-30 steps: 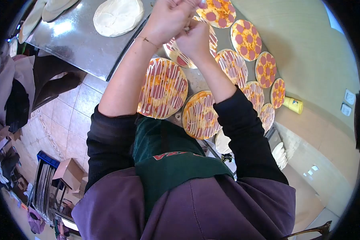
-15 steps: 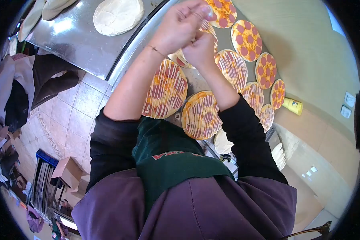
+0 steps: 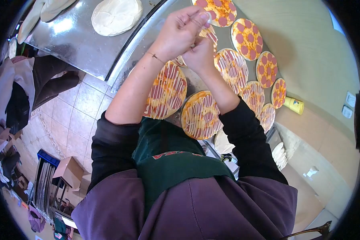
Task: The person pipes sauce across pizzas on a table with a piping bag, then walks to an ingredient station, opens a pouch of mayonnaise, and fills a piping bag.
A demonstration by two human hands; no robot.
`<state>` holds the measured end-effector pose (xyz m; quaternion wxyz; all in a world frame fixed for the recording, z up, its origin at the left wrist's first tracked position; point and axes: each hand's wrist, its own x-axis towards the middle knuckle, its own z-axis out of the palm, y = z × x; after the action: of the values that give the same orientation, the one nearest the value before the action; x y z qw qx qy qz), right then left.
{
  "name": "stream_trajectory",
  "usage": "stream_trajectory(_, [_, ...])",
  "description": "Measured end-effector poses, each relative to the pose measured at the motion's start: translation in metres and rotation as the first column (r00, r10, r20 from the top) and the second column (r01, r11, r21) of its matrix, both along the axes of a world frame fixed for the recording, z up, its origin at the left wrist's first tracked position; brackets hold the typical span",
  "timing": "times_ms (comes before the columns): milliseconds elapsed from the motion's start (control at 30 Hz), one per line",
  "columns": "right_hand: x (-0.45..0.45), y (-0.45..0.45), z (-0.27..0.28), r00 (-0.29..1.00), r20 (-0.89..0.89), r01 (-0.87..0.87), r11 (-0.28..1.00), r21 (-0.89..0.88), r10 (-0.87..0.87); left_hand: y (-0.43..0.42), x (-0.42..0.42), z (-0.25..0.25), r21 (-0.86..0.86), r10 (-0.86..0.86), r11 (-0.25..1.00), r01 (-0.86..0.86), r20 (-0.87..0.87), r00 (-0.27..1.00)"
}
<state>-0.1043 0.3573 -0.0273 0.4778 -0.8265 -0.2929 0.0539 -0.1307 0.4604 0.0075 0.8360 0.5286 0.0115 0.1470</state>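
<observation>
My left hand (image 3: 181, 34) is closed, thumb and fingers pinched together. A small pale, shiny bit shows at its fingertips, too small to name. Against it, slightly lower, my right hand (image 3: 200, 54) is closed too; whatever it holds is hidden. Both hands are above the metal counter, partly covering pizzas. Nearest my body are a pizza striped with white sauce (image 3: 168, 92) and another striped pizza (image 3: 202, 115). To the right of my hands lies a third striped pizza (image 3: 232, 70). Pizzas with round sausage slices and no stripes, such as the sausage pizza (image 3: 247, 39), line the wall side.
A pale dough round (image 3: 117, 17) rests on the steel table (image 3: 84, 48) at upper left. A yellow container (image 3: 294, 105) lies by the wall. At far left another person (image 3: 48, 80) is partly visible. A cardboard box (image 3: 69, 173) stands on the tiled floor.
My hands have shifted slightly down in view and remain together, both closed. The view itself has moved a little; the pizzas look the same.
</observation>
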Motion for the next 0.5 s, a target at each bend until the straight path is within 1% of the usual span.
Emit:
stream_trajectory(33, [0.002,0.005,-0.002,0.999,0.033,-0.009,1.0,-0.005,0.009,0.005,0.0,0.0,0.005,-0.003,1.0,0.003,-0.002,1.0])
stream_trajectory(100, [0.003,0.012,-0.001,0.998,0.065,-0.014,1.0,-0.007,0.015,0.016,0.002,0.0,-0.076,-0.097,0.993,0.094,-0.036,0.995])
stream_trajectory(167, [0.004,0.018,0.003,1.0,-0.019,0.002,0.998,0.07,-0.001,0.019,0.006,0.004,-0.073,-0.101,0.992,0.1,-0.012,0.995])
stream_trajectory(200, [0.007,0.017,0.006,1.0,-0.015,0.007,0.997,0.075,-0.005,0.019,0.008,0.007,-0.039,-0.131,0.991,0.131,-0.005,0.991])
stream_trajectory(267, [0.013,0.011,0.013,0.988,-0.149,0.04,0.996,0.085,-0.027,0.015,0.015,0.013,-0.005,-0.171,0.985,0.171,0.007,0.985])
stream_trajectory(367, [0.034,-0.008,0.01,0.987,-0.16,0.032,0.993,0.116,-0.013,0.001,0.033,0.024,-0.029,-0.217,0.976,0.217,-0.005,0.976])
stream_trajectory(400, [0.04,-0.014,0.016,0.981,-0.192,0.024,0.996,0.089,-0.007,0.0,0.042,0.026,0.083,-0.285,0.957,0.279,0.075,0.956])
stream_trajectory(433, [0.046,-0.018,0.021,0.983,-0.182,0.038,0.995,0.094,-0.02,-0.003,0.05,0.028,0.199,-0.359,0.923,0.328,0.147,0.922])
stream_trajectory(467, [0.051,-0.022,0.027,0.97,-0.241,0.073,0.981,0.181,-0.027,-0.01,0.058,0.029,0.106,-0.396,0.916,0.386,0.103,0.912])
stream_trajectory(500, [0.058,-0.026,0.031,0.955,-0.297,0.112,0.957,0.266,-0.029,-0.014,0.065,0.037,0.116,-0.415,0.908,0.402,0.112,0.903])
